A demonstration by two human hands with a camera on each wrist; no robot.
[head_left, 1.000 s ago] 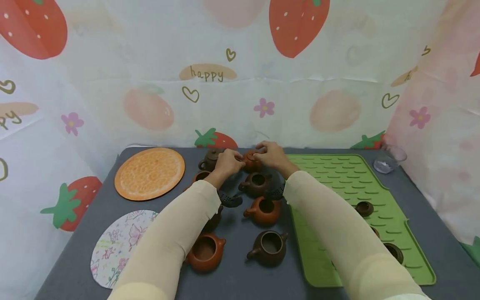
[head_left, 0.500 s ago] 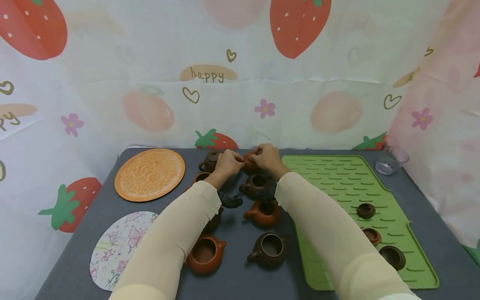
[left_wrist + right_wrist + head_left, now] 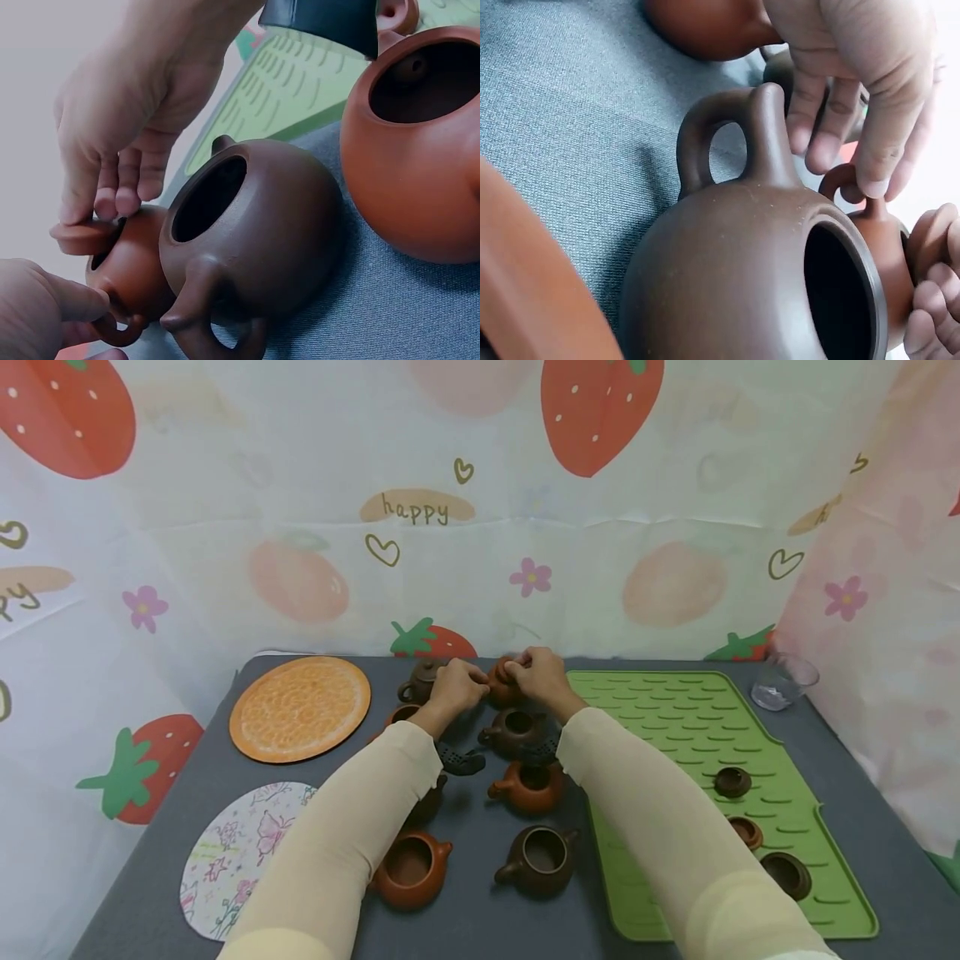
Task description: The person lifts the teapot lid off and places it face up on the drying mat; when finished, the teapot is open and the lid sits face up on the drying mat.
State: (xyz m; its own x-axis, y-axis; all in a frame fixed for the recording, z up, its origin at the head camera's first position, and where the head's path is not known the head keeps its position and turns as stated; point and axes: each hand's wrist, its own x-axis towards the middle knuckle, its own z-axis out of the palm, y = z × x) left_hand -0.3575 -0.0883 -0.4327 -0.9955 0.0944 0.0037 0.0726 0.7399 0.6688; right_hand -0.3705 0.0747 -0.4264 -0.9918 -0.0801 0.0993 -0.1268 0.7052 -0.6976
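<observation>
At the far end of the table, my left hand (image 3: 457, 687) pinches the looped handle of a small reddish-brown teapot (image 3: 139, 274). My right hand (image 3: 543, 677) holds a matching lid (image 3: 84, 238) by its top. In the left wrist view this lid sits tilted over the teapot's mouth, part of which shows dark beneath it. Beside this pot stands a dark brown teapot (image 3: 727, 277) without a lid, its mouth facing up. A lidded dark teapot (image 3: 422, 678) is left of my left hand. The right wrist view shows the lid only partly, behind fingers.
Several uncovered teapots, including an orange one (image 3: 411, 868) and a dark one (image 3: 542, 860), stand in two columns. Loose lids lie on the green mat (image 3: 645, 693), one a dark lid (image 3: 732, 782). An orange round mat (image 3: 300, 710), a floral mat (image 3: 232, 860) and a clear cup (image 3: 780, 683) flank them.
My right hand has come down and slightly left onto the reddish-brown teapot with the lid, its forearm uncovering more lids on the green mat. The left hand has stayed at the handle.
</observation>
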